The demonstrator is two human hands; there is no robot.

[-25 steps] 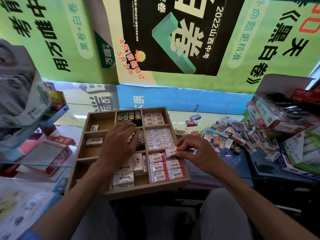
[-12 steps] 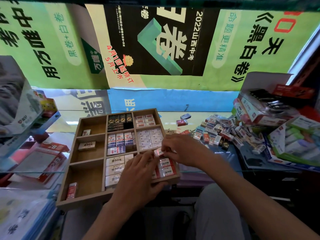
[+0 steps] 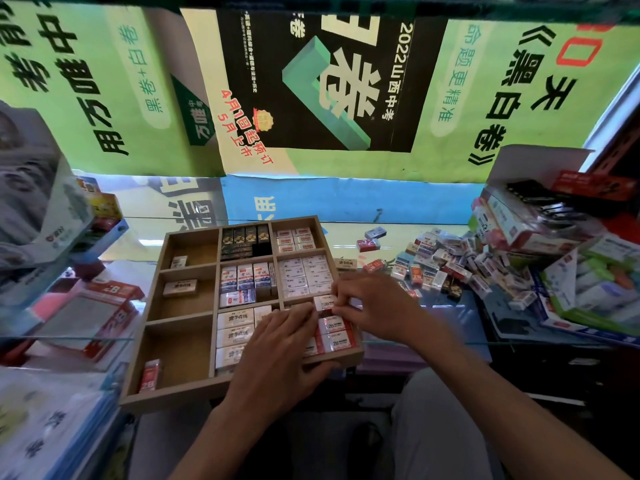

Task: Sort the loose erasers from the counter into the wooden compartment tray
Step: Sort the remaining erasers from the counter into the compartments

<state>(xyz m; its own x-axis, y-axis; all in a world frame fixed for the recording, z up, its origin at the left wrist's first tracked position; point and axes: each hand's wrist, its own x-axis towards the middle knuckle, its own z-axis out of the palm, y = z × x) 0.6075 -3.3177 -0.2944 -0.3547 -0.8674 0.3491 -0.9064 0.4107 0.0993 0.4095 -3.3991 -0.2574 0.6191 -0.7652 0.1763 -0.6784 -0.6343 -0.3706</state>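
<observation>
Right hand (image 3: 375, 308) pinches white-red 2B eraser (image 3: 325, 302); left hand (image 3: 280, 358) seemingly flat, fingers relaxed.

Daylight glows through the green posters (image 3: 519, 98) at the back, leaving the foreground dim and shadowed. The glass counter (image 3: 398, 233) carries pale reflections and glare. Wide-angle distortion bends the edges, where detail smears softly, especially far left.
</observation>
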